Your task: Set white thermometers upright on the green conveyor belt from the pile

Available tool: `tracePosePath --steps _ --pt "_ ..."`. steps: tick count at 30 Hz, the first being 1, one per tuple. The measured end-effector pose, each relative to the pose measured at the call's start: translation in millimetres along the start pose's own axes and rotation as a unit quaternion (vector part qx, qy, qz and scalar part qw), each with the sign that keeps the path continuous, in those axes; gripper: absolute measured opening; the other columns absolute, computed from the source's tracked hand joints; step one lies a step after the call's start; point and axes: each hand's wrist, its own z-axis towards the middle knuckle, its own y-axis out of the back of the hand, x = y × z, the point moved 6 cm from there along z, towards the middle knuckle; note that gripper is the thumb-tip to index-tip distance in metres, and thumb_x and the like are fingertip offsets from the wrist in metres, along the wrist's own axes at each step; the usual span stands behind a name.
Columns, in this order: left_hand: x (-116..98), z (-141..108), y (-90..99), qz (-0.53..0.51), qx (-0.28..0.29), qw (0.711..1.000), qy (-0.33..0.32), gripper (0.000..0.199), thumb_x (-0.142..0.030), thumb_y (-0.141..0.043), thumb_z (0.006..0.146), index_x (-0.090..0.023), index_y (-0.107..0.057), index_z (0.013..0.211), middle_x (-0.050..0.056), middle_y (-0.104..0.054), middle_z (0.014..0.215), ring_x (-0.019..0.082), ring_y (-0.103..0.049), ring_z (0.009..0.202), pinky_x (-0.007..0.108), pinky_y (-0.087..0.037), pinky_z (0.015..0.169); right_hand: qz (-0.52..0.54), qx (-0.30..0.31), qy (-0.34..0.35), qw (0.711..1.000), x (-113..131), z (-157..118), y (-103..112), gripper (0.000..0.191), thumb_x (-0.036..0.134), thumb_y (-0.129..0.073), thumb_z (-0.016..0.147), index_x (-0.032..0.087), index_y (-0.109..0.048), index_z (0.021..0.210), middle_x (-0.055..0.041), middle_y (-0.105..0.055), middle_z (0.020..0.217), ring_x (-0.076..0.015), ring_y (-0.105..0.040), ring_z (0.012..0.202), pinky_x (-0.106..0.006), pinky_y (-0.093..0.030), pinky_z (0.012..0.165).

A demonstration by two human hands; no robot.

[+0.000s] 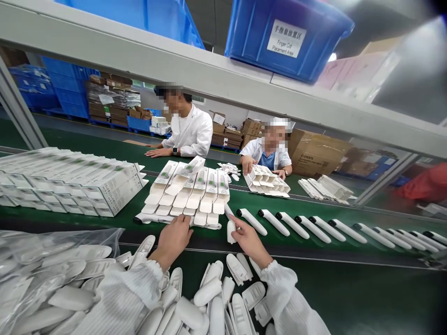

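My right hand (249,238) pinches a small white plastic piece with a rounded lower end (231,232) between thumb and fingers, over the belt's near edge. Just left of it, my left hand (174,238) has its fingers a little apart and bent down at the front of the open cartons. Its fingertips are partly hidden, and I see nothing held there. These white cartons (200,184) stand in stacked rows with flaps open towards me. A white device with a black tip (148,218) lies along their front left. Loose white plastic covers (207,292) are heaped below my hands.
White devices with black tips (275,222) lie in a row along the green belt (279,249). Stacked cartons (115,190) stand left, beside a clear bag (63,249) of covers. Across sit two co-workers in white, one holding cartons (267,179). A shelf beam (209,65) carries blue bins (286,39).
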Motion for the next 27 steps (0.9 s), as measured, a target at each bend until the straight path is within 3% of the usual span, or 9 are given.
tracePosePath --steps 3,8,11,14,18,23,27 --pt "-4.8 2.8 -3.8 0.008 0.018 1.000 -0.001 0.030 -0.017 -0.049 0.089 -0.018 -0.055 0.118 0.014 -0.058 0.120 0.028 -0.059 0.109 0.035 -0.050 0.081 0.015 0.018 -0.007 1.000 -8.8 -12.8 6.2 0.038 0.030 -0.058 0.082 0.019 -0.066 0.117 -0.0017 -0.060 0.089 -0.0142 -0.054 0.063 -0.026 -0.046 0.061" --pt "-5.0 11.2 -13.1 -0.011 0.051 0.999 0.003 0.031 -0.021 -0.049 0.089 -0.019 -0.054 0.120 0.013 -0.062 0.117 0.028 -0.061 0.107 0.035 -0.051 0.079 -0.078 0.058 0.020 0.995 -5.9 -21.7 26.5 0.048 0.023 -0.059 0.080 0.023 -0.059 0.128 0.0006 -0.061 0.084 -0.0172 -0.059 0.070 -0.026 -0.047 0.064" --pt "-6.0 14.4 -16.3 -0.027 0.064 0.998 0.001 0.027 -0.025 -0.043 0.092 -0.019 -0.059 0.113 0.013 -0.064 0.115 0.028 -0.062 0.105 0.036 -0.050 0.080 -0.148 0.098 0.023 0.984 1.6 -15.6 37.4 0.026 0.021 -0.061 0.079 0.023 -0.069 0.104 0.0019 -0.060 0.074 -0.0171 -0.057 0.066 -0.025 -0.043 0.061" --pt "-10.8 16.2 -16.8 -0.044 0.074 0.996 0.009 0.032 -0.037 -0.044 0.092 -0.020 -0.058 0.115 0.012 -0.065 0.115 0.028 -0.064 0.101 0.034 -0.050 0.075 -0.132 0.107 0.023 0.985 3.0 -4.2 46.1 0.011 0.028 -0.065 0.080 0.021 -0.067 0.088 0.0022 -0.060 0.073 -0.0168 -0.056 0.065 -0.024 -0.041 0.059" --pt "-30.0 21.1 -20.5 -0.055 0.079 0.995 0.015 0.056 -0.058 -0.052 0.085 -0.018 -0.055 0.123 0.015 -0.065 0.117 0.031 -0.064 0.099 0.034 -0.050 0.070 -0.088 0.060 0.034 0.994 -7.7 9.8 54.0 0.014 0.030 -0.064 0.083 0.020 -0.061 0.092 0.0028 -0.059 0.074 -0.0166 -0.056 0.066 -0.024 -0.041 0.061" --pt "-65.4 27.7 -26.0 -0.053 0.053 0.997 -0.012 0.038 -0.045 -0.042 0.093 -0.017 -0.063 0.106 0.014 -0.066 0.110 0.030 -0.066 0.093 0.035 -0.049 0.072 -0.254 0.014 0.091 0.963 -16.7 14.5 56.9 0.017 0.020 -0.056 0.088 0.020 -0.062 0.104 -0.0034 -0.063 0.103 -0.0170 -0.058 0.075 -0.028 -0.043 0.072" --pt "-78.0 29.0 -29.7 -0.064 0.046 0.997 -0.026 0.031 -0.040 -0.046 0.091 -0.018 -0.064 0.101 0.012 -0.068 0.106 0.027 -0.066 0.088 0.032 -0.047 0.067 -0.329 0.019 0.059 0.942 -24.5 11.6 64.4 0.015 0.023 -0.056 0.094 0.021 -0.059 0.109 -0.0005 -0.062 0.084 -0.0187 -0.059 0.073 -0.027 -0.042 0.068"
